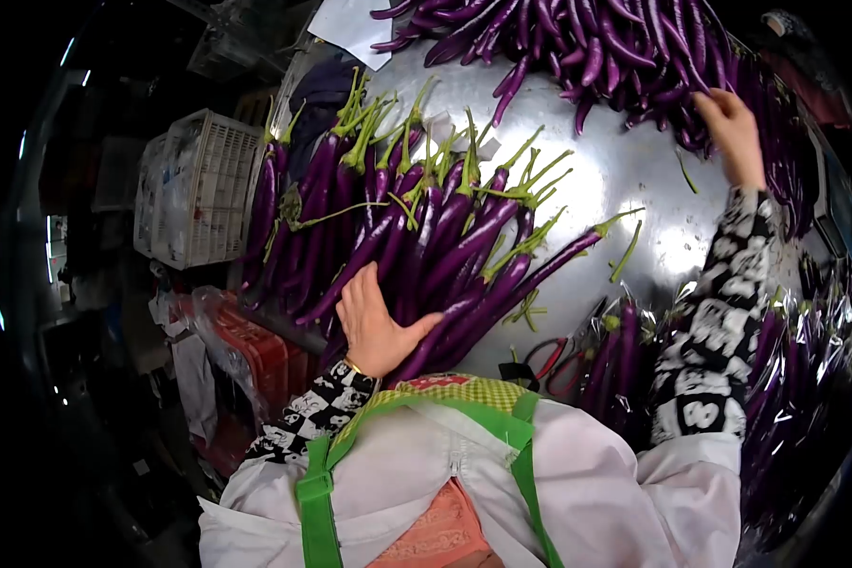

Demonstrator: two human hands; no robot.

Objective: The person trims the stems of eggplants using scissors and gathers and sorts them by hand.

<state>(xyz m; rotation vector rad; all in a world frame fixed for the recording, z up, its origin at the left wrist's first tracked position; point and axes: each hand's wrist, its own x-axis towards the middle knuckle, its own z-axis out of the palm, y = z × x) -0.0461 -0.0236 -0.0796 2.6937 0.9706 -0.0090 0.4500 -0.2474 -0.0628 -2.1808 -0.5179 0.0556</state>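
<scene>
A heap of long purple eggplants (445,237) with green stems lies across the near left of the metal table. My left hand (379,322) rests flat on their lower ends, thumb spread away from the fingers. At the far right, my right hand (734,133) reaches to the edge of a second, larger pile of eggplants (596,47). Its fingertips are pinched at an eggplant in that pile; how much of it they grip is partly hidden.
Red-handled scissors (551,364) lie near my body beside eggplants in clear plastic wrap (625,355). Loose cut stems (627,252) are scattered on the metal table (601,189). A white plastic crate (204,189) and a red crate (256,346) stand at the left. White paper (355,28) lies at the back.
</scene>
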